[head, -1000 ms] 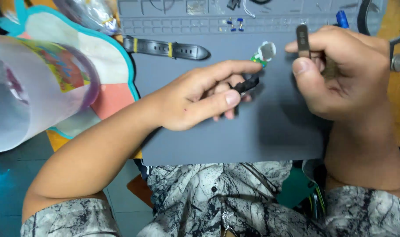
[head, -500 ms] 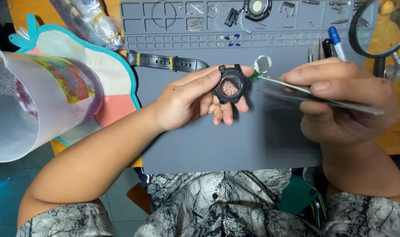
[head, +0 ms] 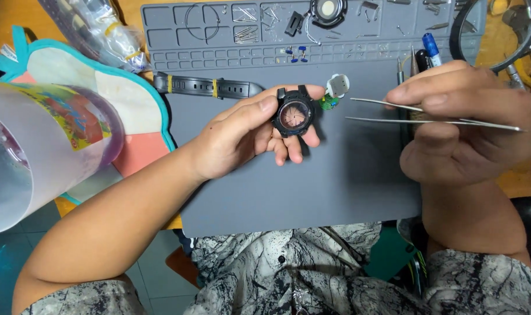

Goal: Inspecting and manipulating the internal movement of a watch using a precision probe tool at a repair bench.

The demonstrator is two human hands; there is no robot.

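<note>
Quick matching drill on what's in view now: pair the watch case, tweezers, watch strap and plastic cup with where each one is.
Things:
1. watch case
2. tweezers
3. watch strap
4. plastic cup

Places:
A. lying flat on the grey mat, above the left hand
B. at the left edge of the view, off the mat
C. held in the fingers of the left hand
D. held in the right hand, tips pointing towards the case

Pairs: 1-C, 2-D, 3-A, 4-B
</note>
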